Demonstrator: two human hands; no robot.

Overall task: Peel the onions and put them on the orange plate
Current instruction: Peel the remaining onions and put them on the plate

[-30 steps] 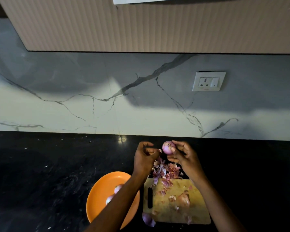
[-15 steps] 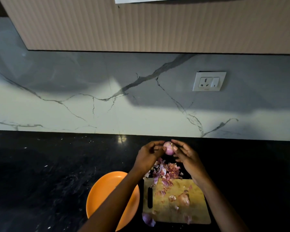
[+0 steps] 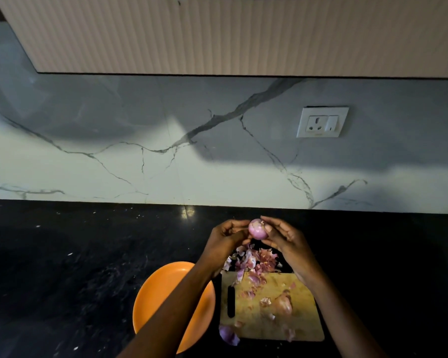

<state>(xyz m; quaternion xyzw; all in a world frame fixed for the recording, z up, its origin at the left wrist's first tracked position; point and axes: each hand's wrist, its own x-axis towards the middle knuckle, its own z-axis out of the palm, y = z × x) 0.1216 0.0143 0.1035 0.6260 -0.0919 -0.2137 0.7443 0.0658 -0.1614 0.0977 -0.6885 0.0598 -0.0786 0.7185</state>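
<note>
A small pink-purple onion (image 3: pixel 258 229) is held up above the far end of the wooden cutting board (image 3: pixel 303 324). My left hand (image 3: pixel 224 241) grips it from the left with curled fingers. My right hand (image 3: pixel 286 240) holds it from the right, fingertips on its top. A pile of purple onion skins (image 3: pixel 254 262) lies under the hands. An unpeeled brownish onion (image 3: pixel 283 304) rests on the board. The orange plate (image 3: pixel 155 295) sits left of the board, and my left forearm crosses it and hides what is on it.
The black stone counter (image 3: pixel 62 267) stretches left and right of the board. A loose purple peel (image 3: pixel 228 335) lies at the board's near left corner. A marble backsplash with a white wall socket (image 3: pixel 322 122) rises behind, under a ribbed cabinet.
My left hand has closed in onto the onion from the left. The onion has turned a little between both hands. My left forearm now covers the onions on the plate.
</note>
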